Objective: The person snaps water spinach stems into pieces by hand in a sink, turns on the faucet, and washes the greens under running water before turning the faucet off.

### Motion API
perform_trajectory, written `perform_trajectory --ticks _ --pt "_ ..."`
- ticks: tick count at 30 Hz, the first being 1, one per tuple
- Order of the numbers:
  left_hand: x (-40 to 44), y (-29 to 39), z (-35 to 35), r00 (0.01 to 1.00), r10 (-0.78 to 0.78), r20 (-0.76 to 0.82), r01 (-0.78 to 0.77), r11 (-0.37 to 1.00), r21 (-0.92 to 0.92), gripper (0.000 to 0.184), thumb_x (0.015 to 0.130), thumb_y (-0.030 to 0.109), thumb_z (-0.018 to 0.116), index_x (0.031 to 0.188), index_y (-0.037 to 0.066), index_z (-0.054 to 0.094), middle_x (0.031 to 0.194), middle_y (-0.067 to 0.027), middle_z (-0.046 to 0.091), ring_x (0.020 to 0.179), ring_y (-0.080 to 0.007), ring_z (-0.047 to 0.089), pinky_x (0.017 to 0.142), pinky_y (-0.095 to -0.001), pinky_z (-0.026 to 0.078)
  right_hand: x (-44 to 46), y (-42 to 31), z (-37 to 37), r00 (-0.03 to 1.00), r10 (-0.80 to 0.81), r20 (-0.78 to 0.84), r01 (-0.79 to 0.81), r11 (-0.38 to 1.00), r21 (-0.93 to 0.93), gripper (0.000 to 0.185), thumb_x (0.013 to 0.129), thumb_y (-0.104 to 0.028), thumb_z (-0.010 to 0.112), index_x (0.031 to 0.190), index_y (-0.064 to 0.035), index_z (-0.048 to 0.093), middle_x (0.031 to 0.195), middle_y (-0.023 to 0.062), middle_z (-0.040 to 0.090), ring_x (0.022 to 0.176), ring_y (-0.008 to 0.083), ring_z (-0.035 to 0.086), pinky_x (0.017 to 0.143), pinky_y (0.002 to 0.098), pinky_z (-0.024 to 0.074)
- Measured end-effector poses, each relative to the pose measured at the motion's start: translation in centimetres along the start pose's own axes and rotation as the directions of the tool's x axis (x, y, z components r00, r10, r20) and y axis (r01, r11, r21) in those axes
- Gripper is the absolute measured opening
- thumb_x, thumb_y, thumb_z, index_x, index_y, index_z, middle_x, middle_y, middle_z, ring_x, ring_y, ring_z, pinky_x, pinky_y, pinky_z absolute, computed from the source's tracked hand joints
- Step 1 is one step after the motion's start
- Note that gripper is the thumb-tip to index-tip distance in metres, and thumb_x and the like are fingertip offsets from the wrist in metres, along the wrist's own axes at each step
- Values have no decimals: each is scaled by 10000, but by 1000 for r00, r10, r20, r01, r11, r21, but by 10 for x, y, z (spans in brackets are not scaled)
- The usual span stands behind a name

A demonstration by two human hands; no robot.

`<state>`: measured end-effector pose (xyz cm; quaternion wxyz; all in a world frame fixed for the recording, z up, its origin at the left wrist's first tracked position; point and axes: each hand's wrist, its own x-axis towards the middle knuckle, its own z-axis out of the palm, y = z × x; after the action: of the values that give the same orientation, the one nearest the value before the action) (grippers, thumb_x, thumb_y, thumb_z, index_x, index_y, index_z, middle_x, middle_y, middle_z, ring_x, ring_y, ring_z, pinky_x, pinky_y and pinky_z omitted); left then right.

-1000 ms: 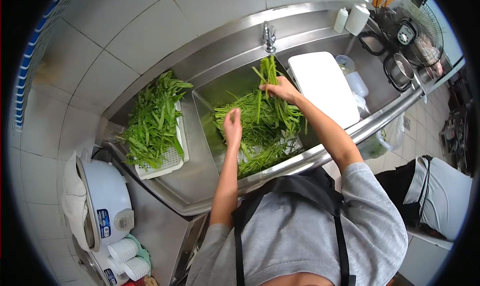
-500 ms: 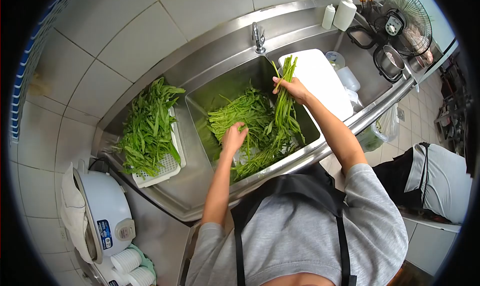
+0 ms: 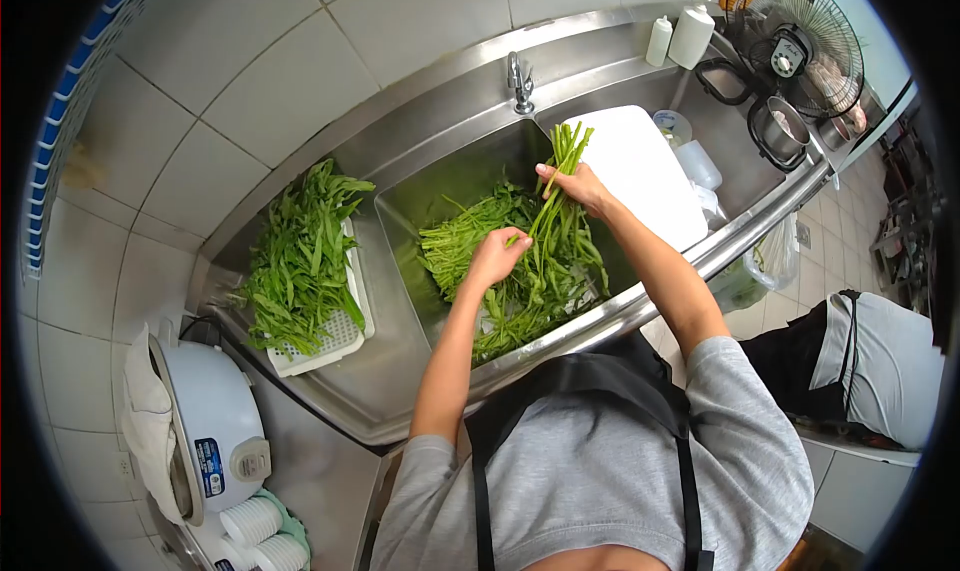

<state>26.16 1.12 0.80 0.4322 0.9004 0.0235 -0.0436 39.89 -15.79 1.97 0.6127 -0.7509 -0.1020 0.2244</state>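
My right hand [image 3: 578, 188] is wrapped round a bunch of water spinach [image 3: 568, 233], whose cut stems stick up past the fingers while the leafy ends hang into the sink. Just to its left, my left hand [image 3: 497, 257] pinches green stems beside that bunch. Beneath both hands, the steel sink basin [image 3: 410, 206] holds a heap of loose water spinach [image 3: 455, 236] with water at the bottom. More leafy greens [image 3: 305, 251] are piled on a white perforated tray [image 3: 345, 336] on the drainboard at left.
A white cutting board [image 3: 645, 176] lies across the sink's right part, below the faucet [image 3: 520, 83]. Farther right are plastic containers [image 3: 697, 164], a pot [image 3: 780, 126] and a fan [image 3: 790, 51]. A rice cooker [image 3: 210, 421] stands lower left. Another person [image 3: 880, 366] is at right.
My left hand has moved up and right from the heap to the bunch in my right hand. My right hand has shifted slightly left and down, still holding the bunch.
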Motion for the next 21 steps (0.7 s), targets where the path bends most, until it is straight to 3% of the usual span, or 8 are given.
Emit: perform_trajectory --ticks 2,4,5,8,10,12,13,21 --pt "5 -9 -8 998 47 44 -46 998 -30 286 833 305 567 904 33 619 623 -60 563 576 -133 492 577 -308 412 2 8 -2 998 -55 -32 53 996 -69 486 738 -462 645 852 6 581 762 86 607 639 149 550 610 303 452" --pt "1 -12 -15 993 73 98 -63 993 -96 289 846 296 554 908 22 621 632 -40 569 591 -130 493 590 -309 416 2 9 -7 995 10 99 -2 997 -82 529 718 -493 651 892 0 570 794 86 604 665 145 556 575 295 440" --pt "6 -29 -9 984 163 71 -151 977 -153 287 864 294 533 906 26 626 603 9 539 522 -95 434 518 -272 381 2 9 -11 988 40 151 -27 996 -84 533 716 -494 652 901 -1 567 800 87 605 671 142 557 563 291 436" --pt "-5 0 -31 973 -45 226 97 970 -224 267 872 293 523 901 50 628 544 53 457 452 -52 333 440 -228 292 1 12 -13 974 60 219 -57 998 -20 509 716 -446 676 935 -8 534 716 46 556 606 121 531 496 254 399" --pt "-5 -2 -33 954 -82 288 177 930 -323 245 878 287 512 900 67 616 504 93 331 425 -24 234 406 -202 197 5 20 -8 976 31 216 -52 994 92 478 715 -412 691 929 -21 519 666 19 516 556 109 504 475 233 376" --pt "-7 -1 -36 922 -140 360 288 871 -398 248 879 281 509 895 54 607 505 98 291 424 -23 231 401 -196 192 -1 14 -6 982 36 183 -50 996 72 408 712 -455 671 758 -77 525 582 4 503 515 90 454 451 236 324" --pt "-7 -2 -36 916 -129 380 300 849 -436 247 879 278 509 893 50 604 508 100 287 423 -20 228 399 -193 187 -6 6 -3 985 40 167 -51 997 62 396 710 -477 660 672 -105 528 540 -3 496 494 80 429 439 237 299" --pt "-2 -7 -34 894 -92 438 342 772 -536 202 866 247 529 868 54 589 520 102 315 413 -12 234 383 -188 180 -7 -15 0 976 148 160 -164 982 89 357 710 -417 679 664 -122 484 514 -12 453 450 83 397 431 235 300"
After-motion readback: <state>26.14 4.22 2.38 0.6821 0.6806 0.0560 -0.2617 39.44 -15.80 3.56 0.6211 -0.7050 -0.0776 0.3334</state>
